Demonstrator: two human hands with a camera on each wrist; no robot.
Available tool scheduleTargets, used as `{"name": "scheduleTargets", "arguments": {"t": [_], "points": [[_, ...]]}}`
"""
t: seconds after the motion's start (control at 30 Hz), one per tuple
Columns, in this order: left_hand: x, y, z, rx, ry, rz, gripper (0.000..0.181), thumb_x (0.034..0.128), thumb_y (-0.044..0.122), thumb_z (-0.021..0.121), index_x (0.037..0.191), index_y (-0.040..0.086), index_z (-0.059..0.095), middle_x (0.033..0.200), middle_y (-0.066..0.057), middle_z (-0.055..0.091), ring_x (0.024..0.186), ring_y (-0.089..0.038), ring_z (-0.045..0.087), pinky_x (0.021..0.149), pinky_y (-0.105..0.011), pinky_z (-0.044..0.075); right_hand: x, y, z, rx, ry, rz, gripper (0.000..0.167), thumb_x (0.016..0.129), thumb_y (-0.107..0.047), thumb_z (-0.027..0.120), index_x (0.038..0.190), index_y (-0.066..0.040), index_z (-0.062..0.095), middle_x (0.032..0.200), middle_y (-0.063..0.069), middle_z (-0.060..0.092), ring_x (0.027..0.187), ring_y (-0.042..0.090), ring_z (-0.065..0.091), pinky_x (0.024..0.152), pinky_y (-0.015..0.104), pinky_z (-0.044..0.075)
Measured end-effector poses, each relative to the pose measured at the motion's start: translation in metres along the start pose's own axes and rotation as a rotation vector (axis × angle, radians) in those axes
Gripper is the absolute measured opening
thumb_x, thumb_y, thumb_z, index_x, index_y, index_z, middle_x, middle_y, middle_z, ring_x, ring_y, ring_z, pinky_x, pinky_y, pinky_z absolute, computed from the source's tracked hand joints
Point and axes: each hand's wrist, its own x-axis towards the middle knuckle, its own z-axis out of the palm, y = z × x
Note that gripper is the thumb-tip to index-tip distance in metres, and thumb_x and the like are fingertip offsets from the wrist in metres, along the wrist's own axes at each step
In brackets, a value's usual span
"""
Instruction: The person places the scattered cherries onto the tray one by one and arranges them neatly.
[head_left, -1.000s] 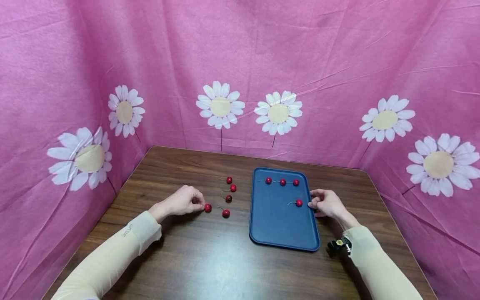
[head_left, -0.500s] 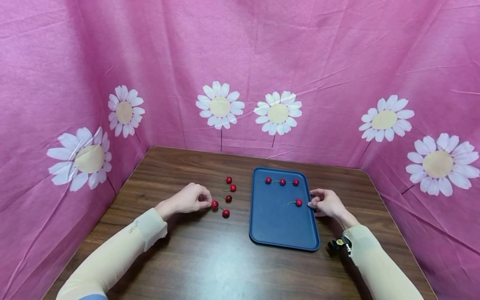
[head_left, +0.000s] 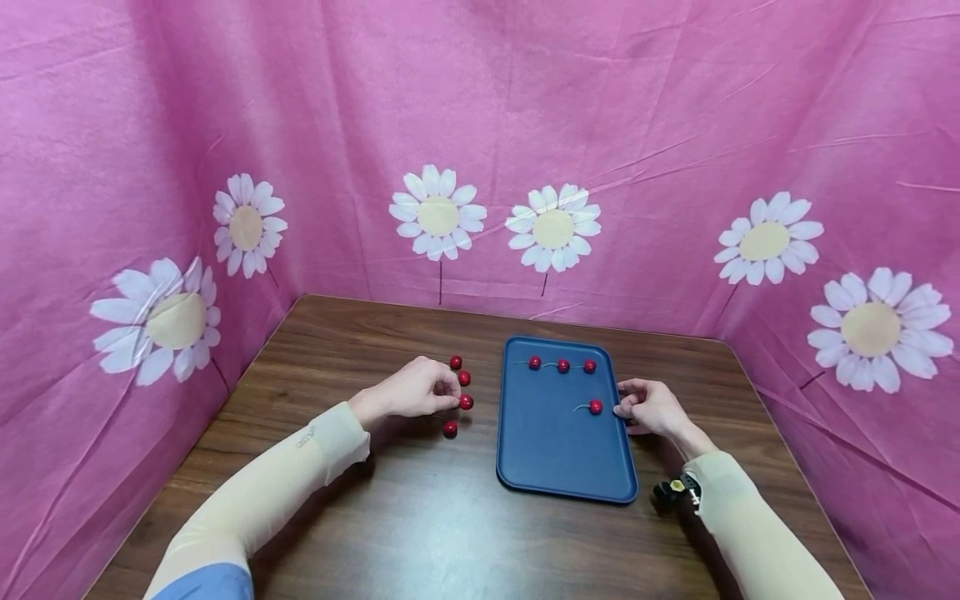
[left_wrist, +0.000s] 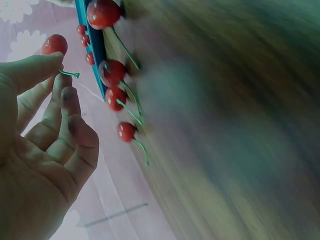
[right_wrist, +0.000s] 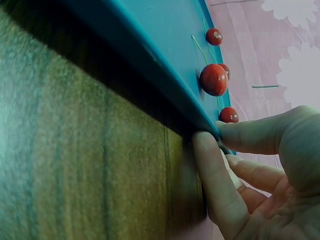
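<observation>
Cherry (left_wrist: pixel 54 44): sits pinched in left hand (head_left: pixel 418 388), near four loose cherries (left_wrist: pixel 112 73); blue tray (head_left: pixel 562 454): gripped at its edge by right hand (head_left: pixel 652 407).

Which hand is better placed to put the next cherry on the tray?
Probably the left hand: it pinches a cherry by its stem, while the right hand grips the tray.

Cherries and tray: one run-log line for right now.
left hand: pinches cherry; right hand: grips blue tray rim; on tray: four cherries; on wood-grain table: four other cherries
</observation>
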Motion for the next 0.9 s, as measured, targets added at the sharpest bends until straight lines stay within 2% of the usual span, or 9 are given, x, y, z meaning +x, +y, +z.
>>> {"name": "scheduleTargets", "arguments": {"t": [0.23,0.53,0.77,0.9], "points": [[0.021,0.011,0.006,0.015,0.000,0.025,0.011,0.1000,0.017,0.081,0.090,0.021,0.082,0.082,0.009,0.074,0.074,0.001,0.058,0.074,-0.021,0.051,0.001,-0.001,0.003,-0.002,0.002,-0.004,0.058,0.102,0.004,0.072,0.154,0.017,0.049,0.091,0.003,0.066,0.084,0.011,0.068,0.072,0.040,0.070],[0.048,0.029,0.011,-0.009,0.008,0.037,0.011,0.1016,0.020,0.081,0.091,0.020,0.083,0.080,0.007,0.073,0.072,-0.001,0.058,0.069,-0.021,0.049,0.000,0.001,0.001,0.002,0.003,-0.003,0.057,0.102,0.005,0.070,0.154,0.017,0.050,0.091,0.003,0.067,0.084,0.010,0.069,0.071,0.040,0.070],[0.070,0.040,0.017,0.010,0.006,0.050,0.010,0.1027,0.021,0.081,0.092,0.021,0.082,0.086,0.005,0.075,0.077,-0.006,0.061,0.073,-0.023,0.052,0.001,0.002,0.000,-0.007,0.000,0.004,0.056,0.103,0.004,0.071,0.153,0.017,0.050,0.092,0.005,0.067,0.084,0.011,0.069,0.072,0.041,0.071],[0.084,0.047,0.017,0.011,-0.002,0.046,0.011,0.1036,0.022,0.080,0.093,0.020,0.082,0.084,0.004,0.075,0.077,-0.008,0.062,0.071,-0.023,0.052,0.002,0.002,0.000,-0.007,0.007,0.006,0.055,0.102,0.004,0.071,0.153,0.016,0.052,0.092,0.005,0.067,0.083,0.012,0.069,0.071,0.040,0.070]]}}
